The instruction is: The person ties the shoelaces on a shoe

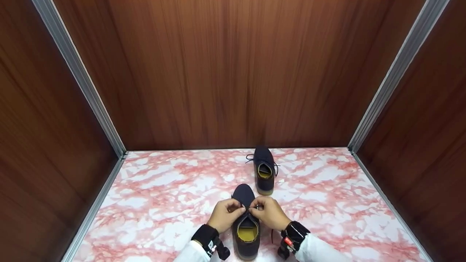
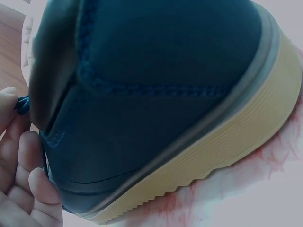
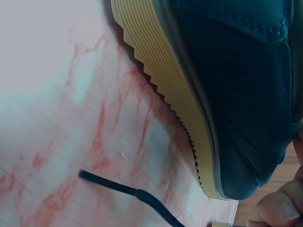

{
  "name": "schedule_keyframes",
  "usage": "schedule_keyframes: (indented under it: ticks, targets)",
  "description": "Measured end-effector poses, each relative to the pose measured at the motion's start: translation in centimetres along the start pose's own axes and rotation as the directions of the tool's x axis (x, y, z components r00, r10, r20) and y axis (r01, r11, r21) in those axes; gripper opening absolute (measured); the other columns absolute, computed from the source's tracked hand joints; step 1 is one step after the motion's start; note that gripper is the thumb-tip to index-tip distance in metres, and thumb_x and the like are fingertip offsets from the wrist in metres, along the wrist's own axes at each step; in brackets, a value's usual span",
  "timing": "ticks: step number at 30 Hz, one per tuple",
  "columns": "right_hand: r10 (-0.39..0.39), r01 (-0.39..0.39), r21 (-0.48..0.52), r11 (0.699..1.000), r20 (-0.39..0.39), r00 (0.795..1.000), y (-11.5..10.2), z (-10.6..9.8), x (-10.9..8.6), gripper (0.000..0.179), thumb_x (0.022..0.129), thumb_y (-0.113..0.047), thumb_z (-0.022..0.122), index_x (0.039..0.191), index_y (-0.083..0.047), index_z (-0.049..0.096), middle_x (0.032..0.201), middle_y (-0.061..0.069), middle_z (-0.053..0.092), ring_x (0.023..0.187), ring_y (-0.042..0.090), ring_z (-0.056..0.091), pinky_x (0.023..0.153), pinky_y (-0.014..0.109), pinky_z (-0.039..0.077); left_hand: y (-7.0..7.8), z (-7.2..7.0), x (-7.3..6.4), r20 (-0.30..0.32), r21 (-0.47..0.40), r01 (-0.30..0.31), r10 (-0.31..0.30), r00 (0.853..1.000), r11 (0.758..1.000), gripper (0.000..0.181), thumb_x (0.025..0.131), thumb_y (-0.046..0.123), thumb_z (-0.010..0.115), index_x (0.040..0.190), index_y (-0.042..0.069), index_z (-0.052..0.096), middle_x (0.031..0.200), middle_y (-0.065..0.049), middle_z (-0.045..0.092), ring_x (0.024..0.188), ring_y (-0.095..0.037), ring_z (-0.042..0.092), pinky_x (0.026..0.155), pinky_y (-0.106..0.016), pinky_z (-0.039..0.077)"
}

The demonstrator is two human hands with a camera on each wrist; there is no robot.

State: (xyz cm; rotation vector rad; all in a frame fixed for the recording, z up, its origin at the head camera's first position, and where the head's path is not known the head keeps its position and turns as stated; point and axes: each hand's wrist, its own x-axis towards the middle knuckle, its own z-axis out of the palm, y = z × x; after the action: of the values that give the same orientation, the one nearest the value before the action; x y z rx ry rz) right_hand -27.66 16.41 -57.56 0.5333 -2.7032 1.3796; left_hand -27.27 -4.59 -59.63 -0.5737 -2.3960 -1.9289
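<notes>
A dark blue lace-up shoe [image 1: 243,193] with a yellow lining stands upright, toe pointing away. Over its lacing, both hands meet. My left hand [image 1: 226,215] pinches a dark blue shoelace [image 2: 22,105] between thumb and finger, on the left of the shoe's tongue. Opposite it, my right hand [image 1: 271,214] holds thumb and forefinger together at the lacing, pinching the lace there; its fingertips are mostly cut off in the right wrist view. One loose lace end [image 3: 111,184] hangs beside the pale ridged sole [image 3: 165,80].
A second matching shoe [image 1: 263,154] stands farther off, slightly right, its laces tied in a bow. The floor [image 1: 174,196] has a red and white marbled pattern. Brown wood-grain panels [image 1: 225,72] with metal edge strips [image 1: 87,83] enclose three sides.
</notes>
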Motion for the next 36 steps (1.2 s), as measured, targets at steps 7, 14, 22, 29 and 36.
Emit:
schedule_keyframes:
  ticks: [7,14,22,29,36]
  targets:
    - [0.003,-0.003,0.004,1.0,-0.037,0.999,0.1,0.6,-0.3,0.015,0.087,-0.006,0.077,0.079,-0.013,0.066,0.07,-0.011,0.047,0.064,-0.003,0.045,0.062,0.015,0.038,0.1,-0.1,-0.4,-0.008,0.003,-0.026,0.026,1.0,1.0,0.012,0.088,0.011,0.081,0.085,0.003,0.074,0.085,-0.017,0.074,0.07,-0.001,0.058,0.068,-0.016,0.049]
    - [-0.025,0.023,-0.021,1.0,-0.082,0.996,0.2,1.1,-0.4,0.016,0.086,-0.005,0.074,0.079,-0.013,0.062,0.068,-0.013,0.044,0.062,-0.004,0.042,0.059,0.016,0.036,0.2,0.2,-0.5,0.017,-0.003,-0.05,0.05,0.999,0.999,0.007,0.086,0.006,0.082,0.088,0.002,0.076,0.082,-0.018,0.075,0.068,0.002,0.06,0.066,-0.016,0.052]
    - [-0.052,0.052,-0.003,0.999,-0.167,0.985,0.3,2.3,-0.6,0.021,0.086,-0.001,0.071,0.076,-0.014,0.058,0.065,-0.014,0.043,0.057,-0.005,0.04,0.055,0.015,0.033,0.3,0.3,-0.4,0.013,0.011,-0.053,0.053,0.999,0.999,0.007,0.083,0.002,0.082,0.087,0.003,0.076,0.081,-0.018,0.074,0.067,0.003,0.059,0.065,-0.014,0.05]
    - [-0.017,0.024,0.037,0.999,-0.182,0.983,0.2,2.7,-0.8,0.021,0.088,-0.001,0.071,0.078,-0.013,0.057,0.067,-0.01,0.049,0.058,-0.003,0.044,0.057,0.016,0.038,0.1,0.3,-0.2,0.011,0.009,-0.043,0.043,0.999,0.999,0.009,0.084,0.004,0.083,0.089,0.002,0.075,0.083,-0.017,0.074,0.066,0.003,0.058,0.065,-0.015,0.05]
    - [-0.018,0.034,0.093,0.995,-0.171,0.985,0.6,2.8,-1.0,0.019,0.093,-0.005,0.074,0.083,-0.013,0.059,0.073,-0.006,0.054,0.063,-0.001,0.047,0.06,0.016,0.041,-0.1,-0.5,-0.5,0.063,-0.028,-0.031,0.032,0.997,0.999,0.014,0.08,-0.007,0.072,0.093,0.0,0.073,0.09,-0.022,0.072,0.073,0.0,0.06,0.069,-0.016,0.051]
